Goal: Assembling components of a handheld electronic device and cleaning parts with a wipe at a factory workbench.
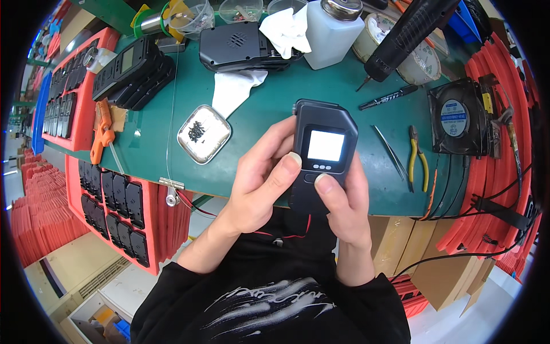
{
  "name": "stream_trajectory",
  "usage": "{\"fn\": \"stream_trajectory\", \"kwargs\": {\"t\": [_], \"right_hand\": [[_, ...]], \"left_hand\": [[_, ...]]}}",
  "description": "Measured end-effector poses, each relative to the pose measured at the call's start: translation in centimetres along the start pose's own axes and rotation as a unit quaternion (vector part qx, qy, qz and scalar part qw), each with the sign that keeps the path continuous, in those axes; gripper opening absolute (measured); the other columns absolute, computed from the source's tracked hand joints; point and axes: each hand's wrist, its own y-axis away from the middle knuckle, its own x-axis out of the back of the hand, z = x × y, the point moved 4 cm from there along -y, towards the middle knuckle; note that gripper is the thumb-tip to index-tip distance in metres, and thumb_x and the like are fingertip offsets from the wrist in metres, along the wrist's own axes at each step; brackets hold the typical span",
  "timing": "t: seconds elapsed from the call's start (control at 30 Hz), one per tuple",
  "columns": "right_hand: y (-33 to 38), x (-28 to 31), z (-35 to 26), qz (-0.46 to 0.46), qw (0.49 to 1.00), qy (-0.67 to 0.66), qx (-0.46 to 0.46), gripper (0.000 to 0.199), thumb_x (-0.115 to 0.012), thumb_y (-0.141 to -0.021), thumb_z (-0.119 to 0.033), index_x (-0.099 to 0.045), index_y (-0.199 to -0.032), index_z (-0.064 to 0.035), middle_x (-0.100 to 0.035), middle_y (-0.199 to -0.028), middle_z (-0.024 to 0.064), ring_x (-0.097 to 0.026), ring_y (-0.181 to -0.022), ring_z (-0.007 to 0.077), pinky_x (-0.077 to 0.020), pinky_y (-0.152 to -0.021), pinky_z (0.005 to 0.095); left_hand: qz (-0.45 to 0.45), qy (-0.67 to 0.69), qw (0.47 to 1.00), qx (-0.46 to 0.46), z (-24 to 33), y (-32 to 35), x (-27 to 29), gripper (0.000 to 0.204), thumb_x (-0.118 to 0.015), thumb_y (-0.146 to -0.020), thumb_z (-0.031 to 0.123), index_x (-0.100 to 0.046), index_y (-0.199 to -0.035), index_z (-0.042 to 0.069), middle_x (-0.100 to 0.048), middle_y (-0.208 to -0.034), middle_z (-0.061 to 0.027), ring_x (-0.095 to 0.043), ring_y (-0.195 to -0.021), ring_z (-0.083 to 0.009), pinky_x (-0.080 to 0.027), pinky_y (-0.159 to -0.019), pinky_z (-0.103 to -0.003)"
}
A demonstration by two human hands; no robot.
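Both my hands hold a black handheld device [325, 117] upright over the front edge of the green bench. Its small screen glows white, with a row of pale dots and a dark button beneath. My left hand [263, 178] wraps the device's left side, its thumb lying beside the screen. My right hand [346, 206] grips the lower right, the thumb resting close to the button. The fingers behind the device are hidden. Left of my hands sits a white square dish [215, 150] of small dark screws. Tweezers [391, 153] and yellow-handled pliers [418, 159] lie to the right.
At the back stand a white pump bottle [333, 37], black device housings [229, 47] and clear cups. A dark electric screwdriver [401, 49] hangs at the upper right, near a marker [388, 97] and a fan [455, 117]. Red foam trays [163, 229] with black parts flank the bench [154, 155].
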Motion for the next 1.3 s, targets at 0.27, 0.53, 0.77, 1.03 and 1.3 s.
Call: {"fn": "stream_trajectory", "kwargs": {"t": [0.27, 0.53, 0.77, 1.03, 1.3], "right_hand": [[0.2, -0.8, 0.1, -0.029, 0.993, 0.116, 0.010, 0.055, -0.064, -0.092, -0.012, -0.038, -0.138, 0.0033, -0.063, -0.115, 0.0179, -0.063, -0.104, 0.0223, -0.0492, -0.090, 0.0349], [2.5, -2.8, -2.7, -0.203, 0.894, 0.389, 0.091, 0.045, -0.069, -0.087, -0.010, -0.050, -0.125, 0.0035, -0.063, -0.112, 0.0219, -0.063, -0.101, 0.0414, -0.0516, -0.084, 0.0427], [3.5, -3.0, -3.0, -0.195, 0.904, 0.378, 0.049, 0.036, -0.067, -0.086, -0.008, -0.053, -0.117, 0.0026, -0.063, -0.107, 0.0195, -0.063, -0.096, 0.0405, -0.0522, -0.081, 0.0434], [5.7, -1.4, -1.9, -0.064, 0.939, 0.338, 0.023, 0.038, -0.081, -0.079, -0.012, -0.057, -0.107, -0.0011, -0.069, -0.087, 0.0127, -0.068, -0.069, 0.0280, -0.0546, -0.063, 0.0371], [7.9, 4.4, -4.1, -0.206, 0.917, 0.336, -0.065, 0.041, -0.089, -0.070, -0.021, -0.064, -0.093, 0.0017, -0.069, -0.080, 0.0132, -0.069, -0.070, 0.0254, -0.0529, -0.063, 0.0337]], "left_hand": [[0.054, -0.064, 0.996, 0.010, 2.1, 1.5, -1.6, 0.069, -0.069, -0.091, 0.009, -0.032, -0.146, -0.007, -0.056, -0.130, -0.0138, -0.055, -0.118, -0.0169, -0.043, -0.102, -0.032], [0.092, -0.202, 0.975, 0.011, 3.1, 1.9, -1.7, 0.081, -0.087, -0.073, 0.010, -0.038, -0.136, -0.004, -0.060, -0.121, -0.0144, -0.060, -0.110, -0.0176, -0.049, -0.095, -0.033], [0.004, -0.194, 0.981, -0.022, 4.8, 2.8, -1.9, 0.059, -0.088, -0.068, 0.005, -0.043, -0.106, 0.001, -0.061, -0.121, -0.0239, -0.058, -0.121, -0.0353, -0.042, -0.108, -0.054], [-0.097, -0.205, 0.973, -0.046, 4.4, 3.1, -2.9, 0.070, -0.087, -0.067, 0.006, -0.042, -0.121, 0.000, -0.062, -0.127, -0.0168, -0.049, -0.135, -0.0371, -0.043, -0.109, -0.045], [-0.034, 0.053, 0.998, -0.031, 3.6, 1.8, -1.3, 0.075, -0.090, -0.067, 0.005, -0.040, -0.123, 0.003, -0.047, -0.142, -0.0253, -0.047, -0.135, -0.0369, -0.030, -0.115, -0.052]]}}
